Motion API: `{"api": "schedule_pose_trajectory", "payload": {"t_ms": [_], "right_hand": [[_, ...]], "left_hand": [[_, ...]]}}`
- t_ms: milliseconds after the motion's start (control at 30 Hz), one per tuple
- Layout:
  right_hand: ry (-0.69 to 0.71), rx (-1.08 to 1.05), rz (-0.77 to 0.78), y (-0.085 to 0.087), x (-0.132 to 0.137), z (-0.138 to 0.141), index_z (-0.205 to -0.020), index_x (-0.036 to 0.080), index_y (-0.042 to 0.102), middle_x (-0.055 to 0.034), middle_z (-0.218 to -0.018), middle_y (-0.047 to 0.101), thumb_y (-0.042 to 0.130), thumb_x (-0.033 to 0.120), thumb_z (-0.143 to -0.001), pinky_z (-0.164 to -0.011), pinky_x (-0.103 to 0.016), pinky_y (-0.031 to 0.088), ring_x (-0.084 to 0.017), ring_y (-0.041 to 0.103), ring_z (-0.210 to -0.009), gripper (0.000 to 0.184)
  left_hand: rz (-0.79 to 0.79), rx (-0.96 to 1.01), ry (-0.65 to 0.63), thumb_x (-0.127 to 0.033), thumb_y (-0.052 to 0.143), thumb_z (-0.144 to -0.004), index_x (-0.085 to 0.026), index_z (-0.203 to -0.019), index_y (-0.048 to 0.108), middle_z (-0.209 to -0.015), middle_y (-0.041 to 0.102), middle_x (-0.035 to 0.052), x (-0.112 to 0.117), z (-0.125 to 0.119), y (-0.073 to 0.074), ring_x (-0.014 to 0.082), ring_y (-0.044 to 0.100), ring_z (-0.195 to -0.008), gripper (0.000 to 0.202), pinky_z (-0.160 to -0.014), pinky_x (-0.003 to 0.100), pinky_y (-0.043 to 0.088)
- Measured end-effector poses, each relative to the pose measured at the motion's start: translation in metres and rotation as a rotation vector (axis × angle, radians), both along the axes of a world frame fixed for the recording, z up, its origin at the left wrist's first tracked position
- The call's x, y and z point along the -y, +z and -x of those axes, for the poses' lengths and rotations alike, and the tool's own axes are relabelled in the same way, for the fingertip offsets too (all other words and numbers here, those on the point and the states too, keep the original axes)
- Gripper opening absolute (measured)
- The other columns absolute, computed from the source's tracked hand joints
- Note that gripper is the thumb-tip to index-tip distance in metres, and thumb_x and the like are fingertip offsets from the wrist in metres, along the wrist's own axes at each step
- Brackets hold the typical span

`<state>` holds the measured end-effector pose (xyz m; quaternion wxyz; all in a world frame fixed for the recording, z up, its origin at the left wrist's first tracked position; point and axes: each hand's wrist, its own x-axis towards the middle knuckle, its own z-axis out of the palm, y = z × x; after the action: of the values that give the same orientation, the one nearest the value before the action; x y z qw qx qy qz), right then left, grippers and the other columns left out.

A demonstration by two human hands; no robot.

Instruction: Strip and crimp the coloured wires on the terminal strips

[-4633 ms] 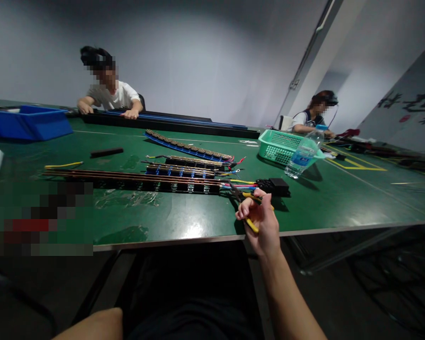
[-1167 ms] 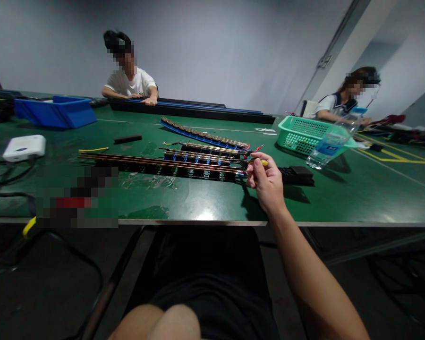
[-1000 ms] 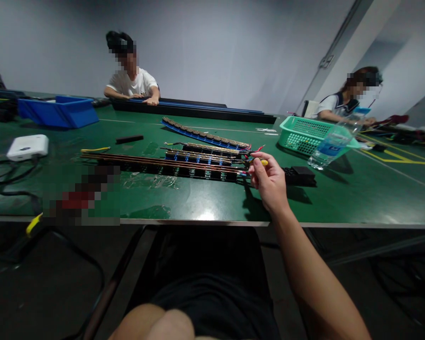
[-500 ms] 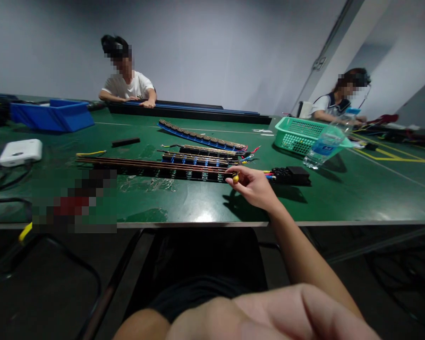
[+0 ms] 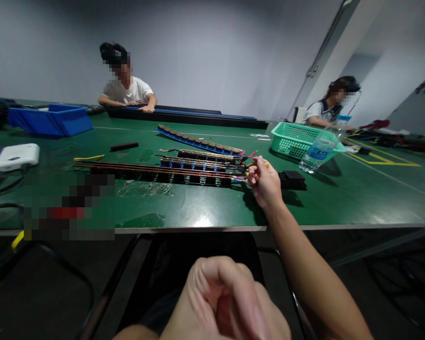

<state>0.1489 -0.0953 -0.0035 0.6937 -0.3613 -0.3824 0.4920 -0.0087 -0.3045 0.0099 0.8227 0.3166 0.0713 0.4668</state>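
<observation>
My right hand (image 5: 265, 184) is closed around a yellow-handled tool (image 5: 267, 164), perhaps small pliers, mostly hidden by the fingers. It is over the right end of a long black slotted strip (image 5: 177, 178) with copper-coloured rods along it. Red and blue wires (image 5: 238, 179) come out at that end, beside the hand. Behind lie shorter strips with blue parts (image 5: 194, 163) and a slanting blue strip (image 5: 198, 139). My left hand (image 5: 230, 302) is curled shut close to the camera, above my lap. Whatever it may hold is hidden.
A green basket (image 5: 290, 137) and a tilted-looking water bottle (image 5: 317, 153) stand to the right. On the left are a blue bin (image 5: 53, 120), a white box (image 5: 17, 157) with cables, and a short black bar (image 5: 123, 147). Two people sit across the table (image 5: 198, 212).
My right hand has moved right along the strip and turned, with its fingers now pointing up and left. My left hand has shifted left and its fingers are more curled.
</observation>
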Motion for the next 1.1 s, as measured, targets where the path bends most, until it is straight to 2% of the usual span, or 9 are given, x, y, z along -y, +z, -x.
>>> {"api": "schedule_pose_trajectory", "payload": {"t_ms": [133, 267, 433, 533, 667, 767, 900, 1000, 1100], "right_hand": [[-0.02, -0.225, 0.114, 0.005, -0.001, -0.002, -0.086, 0.024, 0.049, 0.014, -0.047, 0.04, 0.07, 0.056, -0.084, -0.037, -0.016, 0.028, -0.004, 0.03, -0.034, 0.038], [-0.014, -0.238, 0.133, 0.007, 0.002, -0.003, -0.087, 0.024, 0.05, 0.0128, -0.052, 0.044, 0.071, 0.058, -0.083, -0.037, -0.016, 0.029, -0.003, 0.032, -0.034, 0.04], [-0.039, 0.052, -0.068, 0.015, 0.017, 0.0, -0.095, 0.021, 0.061, 0.0095, -0.06, 0.055, 0.081, 0.051, -0.073, -0.036, -0.015, 0.03, -0.001, 0.036, -0.037, 0.042], [-0.054, 0.117, -0.186, 0.023, 0.021, 0.0, -0.096, 0.021, 0.062, 0.0088, -0.062, 0.056, 0.08, 0.053, -0.072, -0.035, -0.015, 0.029, -0.002, 0.038, -0.038, 0.044], [-0.066, 0.128, -0.242, 0.033, 0.008, -0.005, -0.096, 0.022, 0.061, 0.0092, -0.062, 0.056, 0.079, 0.054, -0.072, -0.036, -0.016, 0.03, -0.002, 0.038, -0.039, 0.044], [-0.061, 0.145, -0.26, 0.038, -0.013, -0.009, -0.095, 0.023, 0.061, 0.0093, -0.062, 0.056, 0.078, 0.053, -0.075, -0.036, -0.017, 0.029, -0.003, 0.038, -0.039, 0.04], [-0.026, 0.146, -0.221, 0.043, -0.038, -0.015, -0.092, 0.023, 0.06, 0.0092, -0.06, 0.054, 0.072, 0.047, -0.081, -0.036, -0.018, 0.027, -0.003, 0.036, -0.037, 0.029], [-0.015, 0.106, -0.176, 0.041, -0.049, -0.017, -0.091, 0.023, 0.061, 0.0099, -0.057, 0.053, 0.07, 0.047, -0.083, -0.035, -0.019, 0.025, -0.003, 0.033, -0.034, 0.028], [-0.013, 0.094, -0.137, 0.035, -0.052, -0.018, -0.091, 0.022, 0.061, 0.0103, -0.056, 0.053, 0.073, 0.048, -0.079, -0.033, -0.018, 0.024, -0.003, 0.034, -0.033, 0.031]], "left_hand": [[0.139, -0.068, 0.32, -0.033, 0.091, -0.07, -0.021, -0.079, 0.069, -0.066, 0.067, -0.0011, -0.01, -0.004, 0.001, 0.0167, 0.071, -0.071, 0.027, -0.072, 0.027, 0.056], [0.364, -0.055, 0.511, -0.023, 0.087, -0.075, -0.02, -0.086, 0.073, -0.076, 0.074, 0.0012, -0.024, -0.007, 0.012, 0.0178, 0.075, -0.079, 0.018, -0.072, 0.025, 0.059], [0.51, -0.059, 0.599, -0.024, 0.078, -0.085, -0.02, -0.096, 0.074, -0.085, 0.078, 0.0043, -0.026, -0.006, 0.017, 0.0207, 0.077, -0.086, 0.013, -0.069, 0.024, 0.062], [0.553, -0.066, 0.622, -0.027, 0.074, -0.089, -0.02, -0.104, 0.074, -0.092, 0.078, 0.0065, -0.02, -0.005, 0.019, 0.0219, 0.076, -0.091, 0.016, -0.071, 0.025, 0.063], [0.515, -0.078, 0.602, -0.024, 0.074, -0.089, -0.018, -0.101, 0.074, -0.091, 0.078, 0.0072, -0.016, -0.004, 0.019, 0.021, 0.076, -0.089, 0.014, -0.071, 0.024, 0.062], [0.416, -0.08, 0.617, -0.022, 0.08, -0.084, -0.016, -0.093, 0.074, -0.081, 0.076, 0.0045, -0.024, -0.002, 0.016, 0.0167, 0.075, -0.075, 0.012, -0.066, 0.022, 0.06], [0.171, -0.103, 0.728, -0.026, 0.084, -0.079, -0.016, -0.085, 0.073, -0.063, 0.068, -0.0014, -0.066, 0.011, 0.024, 0.0087, 0.062, -0.053, 0.016, -0.054, 0.019, 0.051], [-0.027, -0.203, 0.863, -0.032, 0.079, -0.085, -0.018, -0.082, 0.073, -0.055, 0.061, -0.0026, -0.119, 0.024, 0.045, 0.008, 0.056, -0.049, 0.015, -0.051, 0.021, 0.046], [-0.201, -0.384, 1.048, -0.036, 0.07, -0.092, -0.02, -0.073, 0.07, -0.05, 0.056, -0.0014, -0.182, 0.037, 0.067, 0.0098, 0.054, -0.051, 0.025, -0.05, 0.023, 0.043]]}}
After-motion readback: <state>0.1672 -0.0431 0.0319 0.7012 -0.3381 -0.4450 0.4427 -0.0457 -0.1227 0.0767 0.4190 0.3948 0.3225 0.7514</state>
